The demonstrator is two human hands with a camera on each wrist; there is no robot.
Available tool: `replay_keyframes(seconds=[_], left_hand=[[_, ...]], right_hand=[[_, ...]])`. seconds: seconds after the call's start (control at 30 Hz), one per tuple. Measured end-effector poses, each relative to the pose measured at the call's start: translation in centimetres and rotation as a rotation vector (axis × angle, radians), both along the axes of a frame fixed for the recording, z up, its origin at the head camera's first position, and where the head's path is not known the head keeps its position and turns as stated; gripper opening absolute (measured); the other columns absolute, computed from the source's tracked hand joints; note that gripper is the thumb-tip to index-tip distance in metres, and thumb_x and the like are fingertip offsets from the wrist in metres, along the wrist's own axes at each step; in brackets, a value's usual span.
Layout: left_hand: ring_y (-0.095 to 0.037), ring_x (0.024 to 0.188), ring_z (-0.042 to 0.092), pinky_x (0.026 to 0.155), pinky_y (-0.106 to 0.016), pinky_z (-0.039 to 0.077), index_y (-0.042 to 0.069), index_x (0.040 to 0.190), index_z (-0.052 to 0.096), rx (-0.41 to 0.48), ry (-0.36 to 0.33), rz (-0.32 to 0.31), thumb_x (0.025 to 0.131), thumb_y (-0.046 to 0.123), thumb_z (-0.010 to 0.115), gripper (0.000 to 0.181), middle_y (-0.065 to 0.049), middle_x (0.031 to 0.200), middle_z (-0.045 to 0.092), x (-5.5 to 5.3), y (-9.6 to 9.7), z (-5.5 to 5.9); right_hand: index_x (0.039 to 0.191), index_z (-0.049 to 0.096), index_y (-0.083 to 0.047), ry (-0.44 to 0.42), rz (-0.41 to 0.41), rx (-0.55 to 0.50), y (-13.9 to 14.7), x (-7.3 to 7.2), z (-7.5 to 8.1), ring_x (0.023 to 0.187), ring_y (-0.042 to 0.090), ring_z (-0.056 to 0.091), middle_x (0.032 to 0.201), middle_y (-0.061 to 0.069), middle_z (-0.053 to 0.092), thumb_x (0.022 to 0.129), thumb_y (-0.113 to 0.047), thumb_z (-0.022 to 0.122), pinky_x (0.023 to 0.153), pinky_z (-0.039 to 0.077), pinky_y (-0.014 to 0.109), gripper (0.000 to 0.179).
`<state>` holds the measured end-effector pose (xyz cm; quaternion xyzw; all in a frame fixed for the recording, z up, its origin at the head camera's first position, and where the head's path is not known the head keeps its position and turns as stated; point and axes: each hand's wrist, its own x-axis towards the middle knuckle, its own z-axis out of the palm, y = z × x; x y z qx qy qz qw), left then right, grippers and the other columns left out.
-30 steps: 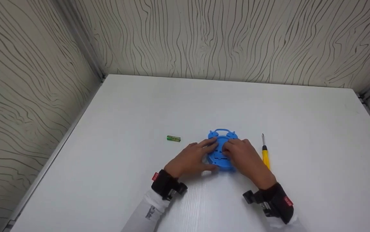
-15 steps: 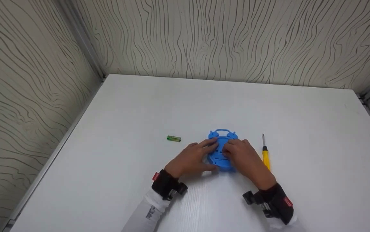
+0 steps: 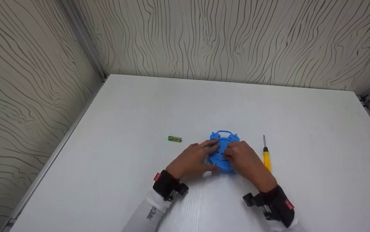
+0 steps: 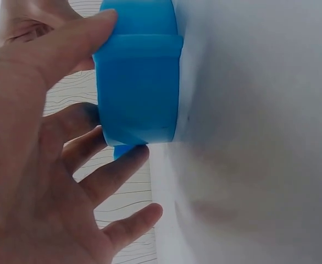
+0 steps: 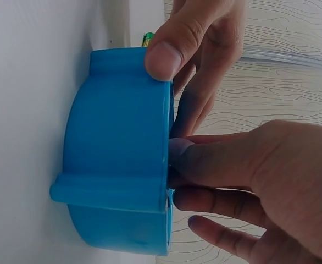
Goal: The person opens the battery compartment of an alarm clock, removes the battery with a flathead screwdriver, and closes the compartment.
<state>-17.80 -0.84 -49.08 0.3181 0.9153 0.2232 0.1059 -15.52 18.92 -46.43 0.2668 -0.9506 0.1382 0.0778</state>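
Observation:
A blue twin-bell alarm clock (image 3: 222,143) lies face down on the white table, its slotted back facing up. My left hand (image 3: 194,160) holds it from the left, with fingers on the back and side and the thumb at the base edge; the left wrist view shows the thumb (image 4: 78,47) on the clock's rim. My right hand (image 3: 244,160) has its fingers bent in at the back panel, close to the slots. In the right wrist view, its thumb (image 5: 210,159) and fingertips meet the clock's back. I cannot tell whether they pinch a part there.
Green batteries (image 3: 174,139) lie on the table (image 3: 159,106) left of the clock. A screwdriver (image 3: 266,160) with a yellow handle lies to the right, near my right forearm, its tip pointing away from me. Wood-patterned panels stand behind and at both sides.
The dark gap round the panel on the clock's back looks thinner than a second ago. Both hands stay almost in the same place.

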Motion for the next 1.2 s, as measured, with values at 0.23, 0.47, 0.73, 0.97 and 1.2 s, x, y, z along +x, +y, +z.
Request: replay_keyframes(seconds=[0.23, 0.47, 0.73, 0.97, 1.2], left_hand=[[-0.016, 0.143, 0.038, 0.115, -0.040, 0.038, 0.025, 0.151, 0.035, 0.012, -0.001, 0.003, 0.087, 0.050, 0.067, 0.076, 0.013, 0.160, 0.027, -0.06, 0.07, -0.16], [-0.011, 0.145, 0.035, 0.117, -0.043, 0.033, 0.026, 0.152, 0.034, -0.011, 0.006, 0.007, 0.087, 0.053, 0.066, 0.077, 0.013, 0.160, 0.026, -0.03, 0.12, -0.25], [-0.010, 0.146, 0.033, 0.118, -0.044, 0.032, 0.026, 0.152, 0.032, -0.008, -0.012, 0.011, 0.086, 0.053, 0.067, 0.078, 0.015, 0.161, 0.023, -0.09, 0.06, -0.24], [-0.011, 0.145, 0.033, 0.118, -0.043, 0.033, 0.025, 0.152, 0.033, -0.004, -0.009, 0.008, 0.087, 0.051, 0.067, 0.078, 0.015, 0.161, 0.023, -0.07, -0.02, -0.26], [-0.011, 0.145, 0.033, 0.117, -0.043, 0.034, 0.026, 0.152, 0.033, -0.005, -0.008, 0.018, 0.087, 0.052, 0.066, 0.076, 0.016, 0.161, 0.023, 0.02, 0.07, -0.23]], right_hand=[[0.087, 0.078, -0.005, 0.010, 0.041, 0.026, 0.24, 0.07, 0.13, 0.077, 0.019, 0.062, 0.077, 0.003, 0.069, 0.083, -0.007, 0.074, 0.080, 0.058, 0.036, 0.006], [0.092, 0.078, -0.005, 0.010, 0.079, 0.030, 0.50, 0.01, -0.04, 0.081, 0.019, 0.064, 0.082, 0.004, 0.071, 0.084, -0.008, 0.073, 0.082, 0.059, 0.037, 0.009], [0.104, 0.074, -0.006, -0.180, 0.034, -0.088, 0.64, -0.22, -0.31, 0.099, 0.022, 0.064, 0.100, 0.006, 0.071, 0.091, -0.009, 0.066, 0.090, 0.057, 0.040, 0.016], [0.100, 0.072, -0.003, -0.266, 0.003, -0.183, 0.09, -0.30, -0.48, 0.097, 0.020, 0.060, 0.096, 0.005, 0.065, 0.092, -0.005, 0.063, 0.090, 0.056, 0.039, 0.012], [0.097, 0.070, -0.004, -0.226, 0.020, -0.176, 0.32, -0.33, -0.81, 0.095, 0.019, 0.058, 0.094, 0.004, 0.064, 0.092, -0.002, 0.062, 0.089, 0.056, 0.039, 0.010]])
